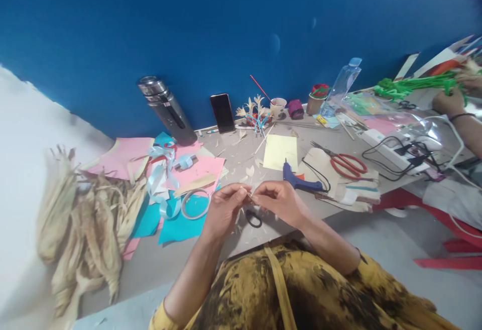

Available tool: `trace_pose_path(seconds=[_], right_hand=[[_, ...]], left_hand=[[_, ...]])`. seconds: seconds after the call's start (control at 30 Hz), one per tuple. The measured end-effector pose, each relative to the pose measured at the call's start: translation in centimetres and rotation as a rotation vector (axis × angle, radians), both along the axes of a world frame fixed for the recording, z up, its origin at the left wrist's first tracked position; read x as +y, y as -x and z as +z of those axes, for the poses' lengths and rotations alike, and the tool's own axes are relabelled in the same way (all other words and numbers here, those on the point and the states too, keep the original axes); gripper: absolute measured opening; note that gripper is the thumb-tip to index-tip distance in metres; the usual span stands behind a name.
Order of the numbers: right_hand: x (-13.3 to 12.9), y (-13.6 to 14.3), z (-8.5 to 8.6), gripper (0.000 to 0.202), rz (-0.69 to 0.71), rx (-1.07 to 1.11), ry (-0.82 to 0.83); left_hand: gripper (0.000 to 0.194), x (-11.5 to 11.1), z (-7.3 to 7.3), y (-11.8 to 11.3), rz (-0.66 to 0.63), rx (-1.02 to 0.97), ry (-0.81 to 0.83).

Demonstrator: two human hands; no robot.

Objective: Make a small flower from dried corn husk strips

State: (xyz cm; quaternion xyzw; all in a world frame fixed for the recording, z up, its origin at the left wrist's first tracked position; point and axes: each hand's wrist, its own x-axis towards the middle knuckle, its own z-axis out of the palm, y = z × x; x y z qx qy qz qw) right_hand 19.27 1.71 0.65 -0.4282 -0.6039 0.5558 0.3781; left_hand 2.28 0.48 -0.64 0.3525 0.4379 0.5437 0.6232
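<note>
Fingertip to fingertip, my left hand [225, 208] and my right hand [283, 203] pinch a small pale piece [249, 194] that looks like a strip of corn husk. The fingers cover most of it. Below them on the table lies a black loop [253, 218], perhaps a scissor handle. A blue glue gun [301, 179] rests just beyond my right hand, beside a pale yellow paper [280, 151]. To the left of my left hand is a roll of tape [195, 204] on blue-green paper [176, 227]. Husk scraps [249, 172] are scattered ahead.
Dried corn husks [90, 234] hang over the left edge. A steel flask [167, 111], phone [222, 113], husk flowers [256, 114], paper cup [277, 108] and water bottle [342, 86] line the wall. Red-handled scissors [348, 165] and a power strip [393, 151] lie right. Another person's hand [448, 103] holds green strands.
</note>
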Motion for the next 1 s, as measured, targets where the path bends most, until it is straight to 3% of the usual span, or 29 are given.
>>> trace_pose_path(seconds=[0.23, 0.63, 1.0], right_hand=[[0.1, 0.0, 0.6, 0.012, -0.071, -0.077, -0.058], [-1.2, 0.9, -0.1, 0.014, -0.098, -0.194, -0.309], [-1.1, 0.9, -0.3, 0.017, -0.064, -0.133, -0.200]], left_hand=[[0.019, -0.3, 0.6, 0.8, 0.036, 0.279, -0.036], [0.014, -0.4, 0.5, 0.1, 0.178, 0.222, -0.096], [0.015, -0.5, 1.2, -0.2, 0.228, 0.497, -0.304]])
